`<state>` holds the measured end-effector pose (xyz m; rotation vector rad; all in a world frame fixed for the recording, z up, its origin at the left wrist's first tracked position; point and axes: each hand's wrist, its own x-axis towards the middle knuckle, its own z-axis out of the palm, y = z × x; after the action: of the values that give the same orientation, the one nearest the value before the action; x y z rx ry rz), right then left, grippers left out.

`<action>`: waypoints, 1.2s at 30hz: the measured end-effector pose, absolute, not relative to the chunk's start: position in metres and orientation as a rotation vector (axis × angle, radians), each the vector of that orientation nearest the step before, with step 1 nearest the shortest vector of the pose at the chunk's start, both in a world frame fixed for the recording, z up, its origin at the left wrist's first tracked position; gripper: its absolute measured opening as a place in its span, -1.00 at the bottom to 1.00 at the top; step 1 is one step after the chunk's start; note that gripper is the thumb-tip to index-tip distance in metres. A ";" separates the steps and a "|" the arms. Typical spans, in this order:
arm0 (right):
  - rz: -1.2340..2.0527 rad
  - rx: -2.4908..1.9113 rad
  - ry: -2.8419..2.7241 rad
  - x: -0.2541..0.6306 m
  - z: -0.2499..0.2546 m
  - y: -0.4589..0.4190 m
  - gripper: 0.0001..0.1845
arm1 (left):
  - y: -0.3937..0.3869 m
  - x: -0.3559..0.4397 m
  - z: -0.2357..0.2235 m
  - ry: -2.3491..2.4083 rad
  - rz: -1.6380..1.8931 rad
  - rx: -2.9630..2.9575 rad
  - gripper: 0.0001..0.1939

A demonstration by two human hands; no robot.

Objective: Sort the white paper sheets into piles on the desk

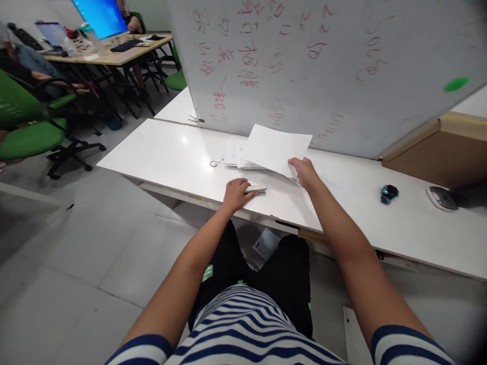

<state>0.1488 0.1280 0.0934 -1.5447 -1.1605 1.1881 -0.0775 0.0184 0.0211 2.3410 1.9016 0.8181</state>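
Note:
My left hand [236,193] is wrapped round a small white stapler [256,189] near the front edge of the white desk [160,149]. In my right hand [304,171], thumb and fingers pinch the lower right corner of white paper [277,148], held raised and tilted. Whether it is one sheet or more I cannot tell. Below and left of it, partly covered, lies a stack of printed papers [233,151]. A small pale ring-shaped thing [213,163] rests left of that stack.
A whiteboard [342,76] with red writing stands along the desk's back. To the right are a dark wristwatch [388,192], a computer mouse [442,197] and a cardboard box [426,147]. Green chairs [30,137], a second desk [125,58] and other people are at the left.

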 end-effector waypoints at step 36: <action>0.946 -1.886 -1.631 0.101 0.070 0.185 -0.19 | 0.017 -0.077 0.020 1.901 0.829 2.309 -0.68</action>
<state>0.1013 0.1846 0.0701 -1.8862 -1.6312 0.9457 -0.0772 0.0172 0.0205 2.3092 1.9009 0.8293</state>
